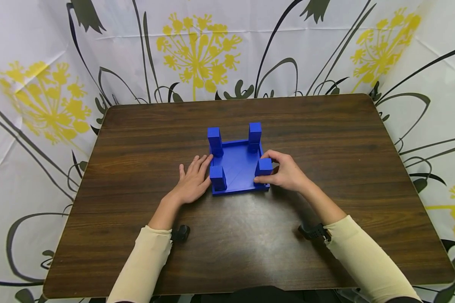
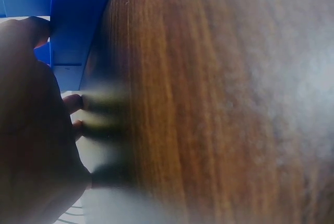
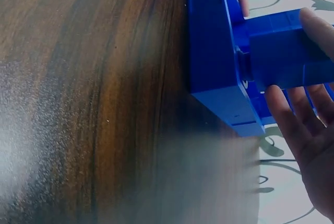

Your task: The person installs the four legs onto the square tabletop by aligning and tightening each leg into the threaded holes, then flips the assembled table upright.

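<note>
A blue square tray (image 1: 239,168) with raised edges sits on the table, a square post standing at each corner. My right hand (image 1: 286,171) pinches the near-right post (image 1: 263,167) between thumb and fingers. In the right wrist view that post (image 3: 284,51) shows a narrower neck at its lower end, by the tray's corner. My left hand (image 1: 192,180) lies along the tray's left side, fingers stretched out, fingertips at the edge and thumb against the near-left post (image 1: 218,178). The left wrist view shows the left hand (image 2: 36,125) beside the blue side wall.
The far-left post (image 1: 214,142) and far-right post (image 1: 255,136) rise from the back corners. A dark wood-grain table (image 1: 144,139) lies under everything. Behind it hangs a white curtain (image 1: 117,46) with yellow and grey flowers.
</note>
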